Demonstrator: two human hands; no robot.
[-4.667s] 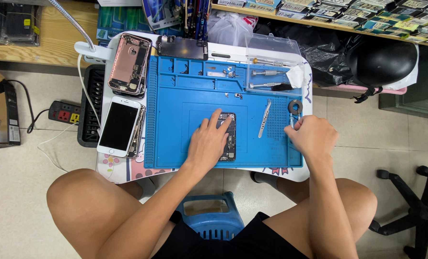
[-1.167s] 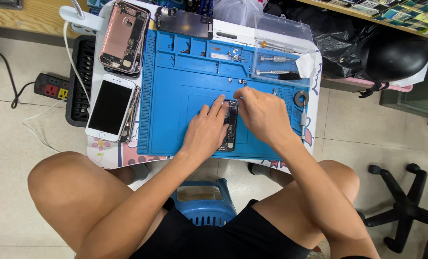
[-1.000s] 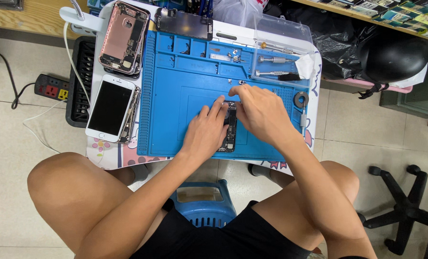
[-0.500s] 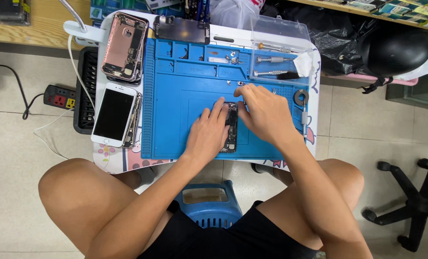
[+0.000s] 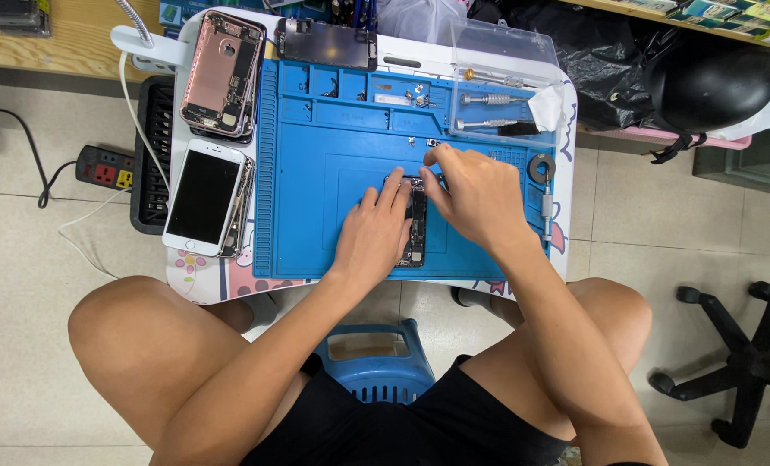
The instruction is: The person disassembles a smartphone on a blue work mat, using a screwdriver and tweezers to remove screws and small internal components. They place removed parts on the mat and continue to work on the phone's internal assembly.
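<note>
Seen from above, the left hand (image 5: 374,235) lies flat, fingers spread, pressing an opened phone body (image 5: 415,226) onto a blue mat (image 5: 316,207) on the desk. The right hand (image 5: 475,194) curls over its top end; its grip is hidden.

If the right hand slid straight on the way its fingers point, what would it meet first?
The right hand points up and left across the blue mat. Likely first are the tiny loose parts just past its fingertips, though height above the mat is unclear.

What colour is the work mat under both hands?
Blue work mat, clearest in the head view.
</note>
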